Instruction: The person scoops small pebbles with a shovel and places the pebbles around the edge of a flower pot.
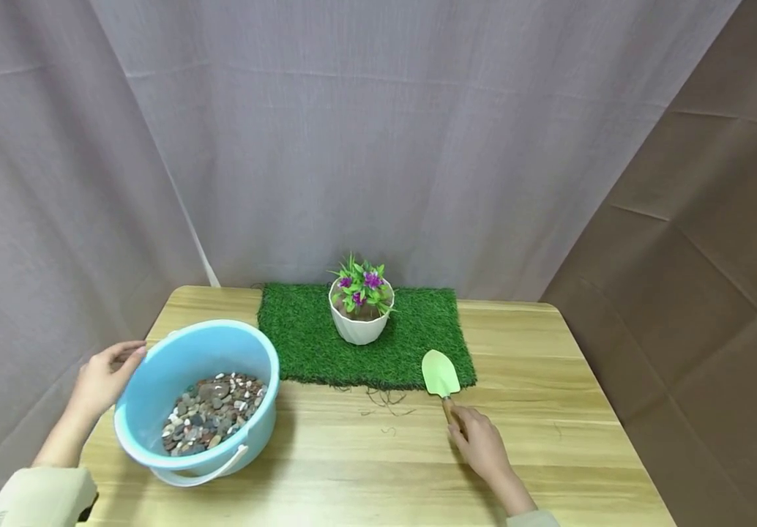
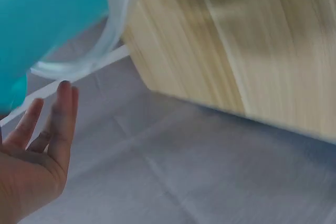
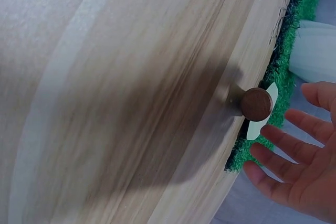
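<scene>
Left hand (image 1: pixel 103 375), fingers loosely extended, is placed at the blue bucket (image 1: pixel 184 359) part-filled with pebbles (image 1: pixel 214 413), a white pot (image 1: pixel 360 331) of purple flowers (image 1: pixel 372 280) is set on turf (image 1: pixel 299 329), and a trowel (image 1: pixel 440 373) at the turf's edge is neighboured by the spread-fingered right hand (image 1: pixel 482 443).

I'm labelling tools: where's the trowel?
In the head view, the trowel lies right of centre, blade on the green mat, handle by the right hand.

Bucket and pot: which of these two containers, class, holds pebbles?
The blue bucket, the larger one, holds the pebbles; the white pot holds a flowering plant.
</scene>
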Demonstrator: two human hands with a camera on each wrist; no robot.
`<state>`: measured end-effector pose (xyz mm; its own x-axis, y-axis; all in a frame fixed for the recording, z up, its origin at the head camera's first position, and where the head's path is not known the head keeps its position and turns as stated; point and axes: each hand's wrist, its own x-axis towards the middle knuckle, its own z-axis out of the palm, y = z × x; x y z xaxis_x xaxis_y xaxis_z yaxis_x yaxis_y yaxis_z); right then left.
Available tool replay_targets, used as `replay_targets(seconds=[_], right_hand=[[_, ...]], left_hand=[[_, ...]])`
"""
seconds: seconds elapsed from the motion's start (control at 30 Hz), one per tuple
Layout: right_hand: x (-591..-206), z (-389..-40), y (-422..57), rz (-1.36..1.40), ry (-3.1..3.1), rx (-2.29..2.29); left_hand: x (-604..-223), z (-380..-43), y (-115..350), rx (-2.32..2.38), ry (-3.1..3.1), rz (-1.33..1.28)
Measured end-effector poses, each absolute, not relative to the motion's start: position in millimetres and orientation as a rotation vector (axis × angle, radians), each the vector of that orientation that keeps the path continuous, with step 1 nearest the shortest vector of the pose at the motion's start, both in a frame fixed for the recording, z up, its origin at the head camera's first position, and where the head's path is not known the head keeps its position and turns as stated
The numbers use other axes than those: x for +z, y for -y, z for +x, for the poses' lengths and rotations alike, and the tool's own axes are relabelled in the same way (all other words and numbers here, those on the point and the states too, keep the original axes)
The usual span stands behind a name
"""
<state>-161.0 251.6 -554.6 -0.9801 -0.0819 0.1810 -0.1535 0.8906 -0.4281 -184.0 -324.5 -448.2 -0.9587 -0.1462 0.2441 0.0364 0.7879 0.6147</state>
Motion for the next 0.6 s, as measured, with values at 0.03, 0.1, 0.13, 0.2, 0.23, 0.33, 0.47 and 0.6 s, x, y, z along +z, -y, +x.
replay_targets(seconds=[0.03, 0.1, 0.13, 0.2, 0.23, 0.33, 0.47, 0.6], right_hand=[[-555, -161, -251, 0.178, 2.900, 0.678], [-556, -160, -251, 0.176, 2.899, 0.680], [-556, -160, -251, 0.177, 2.897, 0.679], [-556, -160, -251, 0.180, 2.892, 0.669], [-557, -160, -251, 0.184, 2.886, 0.664], [-557, -161, -250, 0.188, 2.869, 0.659], [-557, -163, -249, 0.188, 2.878, 0.676], [-557, -163, -250, 0.156, 2.911, 0.697]], left_hand=[[-451, -184, 323, -0.952, 2.713, 0.094], [-455, -184, 321, -0.975, 2.738, 0.118], [-456, -183, 320, -0.977, 2.742, 0.134], [-457, -181, 318, -0.983, 2.732, 0.168], [-457, -180, 318, -0.974, 2.731, 0.185], [-455, -178, 316, -0.930, 2.714, 0.220], [-453, -178, 313, -0.887, 2.677, 0.228], [-452, -181, 309, -0.866, 2.643, 0.190]])
